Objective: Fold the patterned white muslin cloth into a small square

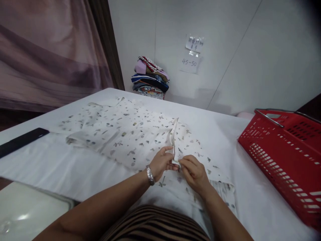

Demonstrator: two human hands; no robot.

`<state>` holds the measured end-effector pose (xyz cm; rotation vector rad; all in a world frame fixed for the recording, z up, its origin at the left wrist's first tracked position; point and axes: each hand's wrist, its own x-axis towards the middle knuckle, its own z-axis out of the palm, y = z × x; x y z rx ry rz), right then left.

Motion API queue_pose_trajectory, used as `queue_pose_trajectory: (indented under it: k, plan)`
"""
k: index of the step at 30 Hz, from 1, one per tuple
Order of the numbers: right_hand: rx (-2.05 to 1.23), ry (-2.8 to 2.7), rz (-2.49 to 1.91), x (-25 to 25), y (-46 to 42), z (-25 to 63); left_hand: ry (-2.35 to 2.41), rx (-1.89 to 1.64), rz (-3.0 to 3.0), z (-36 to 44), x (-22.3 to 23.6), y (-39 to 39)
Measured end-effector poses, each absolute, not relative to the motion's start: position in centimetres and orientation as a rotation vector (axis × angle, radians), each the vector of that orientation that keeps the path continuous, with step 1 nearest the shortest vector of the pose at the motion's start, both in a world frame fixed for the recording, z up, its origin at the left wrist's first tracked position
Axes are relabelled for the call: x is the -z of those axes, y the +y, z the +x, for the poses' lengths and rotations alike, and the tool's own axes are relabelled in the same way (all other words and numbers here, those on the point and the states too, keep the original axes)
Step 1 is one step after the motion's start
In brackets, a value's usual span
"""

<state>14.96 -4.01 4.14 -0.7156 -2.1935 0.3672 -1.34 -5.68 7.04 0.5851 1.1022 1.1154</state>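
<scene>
A white garment (130, 134) with a small print of plants and shapes lies spread across the table in front of me. Its raised edge (173, 132) runs away from my hands like a front opening. My left hand (164, 162), with a silver bracelet at the wrist, pinches this edge between thumb and fingers. Right beside it, my right hand (194, 170) grips the same edge with its fingertips. Whatever small part lies between the fingertips is hidden. The near end of the garment hangs toward my body, partly behind my forearms.
A red plastic basket (283, 157) with a metal handle stands on the white table (82, 174) at right. Folded clothes (150, 78) are stacked by the wall at the back. A dark flat object (22, 142) lies at left, near a pink curtain (50, 50).
</scene>
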Motion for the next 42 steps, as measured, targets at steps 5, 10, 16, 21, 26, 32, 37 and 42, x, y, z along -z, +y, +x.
queue_pose_trajectory:
  k: [5, 10, 16, 21, 26, 32, 37, 42]
  plan:
    - [-0.415, -2.178, -0.692, -4.1, -4.0, 14.9, 1.104, -1.118, 0.585, -1.4, -6.9, -5.8]
    - [-0.423, -2.194, -0.676, -4.2, -4.0, 15.0, 1.094, -1.131, 0.586, -1.4, -6.8, -5.8]
    - [-0.419, -2.195, -0.651, -4.3, -4.0, 15.1, 1.095, -1.123, 0.604, -1.3, -6.9, -5.7]
    - [-0.417, -2.200, -0.637, -4.2, -4.0, 15.2, 1.103, -1.130, 0.628, -1.1, -6.8, -5.6]
    - [-0.449, -2.191, -0.662, -4.5, -4.2, 15.2, 1.099, -1.143, 0.648, -1.0, -7.0, -5.6]
    - [-0.324, -2.184, -0.706, -4.7, -4.5, 14.6, 1.166, -1.163, 0.696, -0.9, -6.8, -5.3]
    - [-0.039, -2.207, -0.818, -3.9, -4.3, 14.2, 1.159, -1.244, 0.762, -0.1, -6.9, -4.8]
    - [-0.064, -2.087, -0.865, -3.6, -3.8, 15.0, 1.093, -1.243, 0.858, 0.8, -7.8, -4.3]
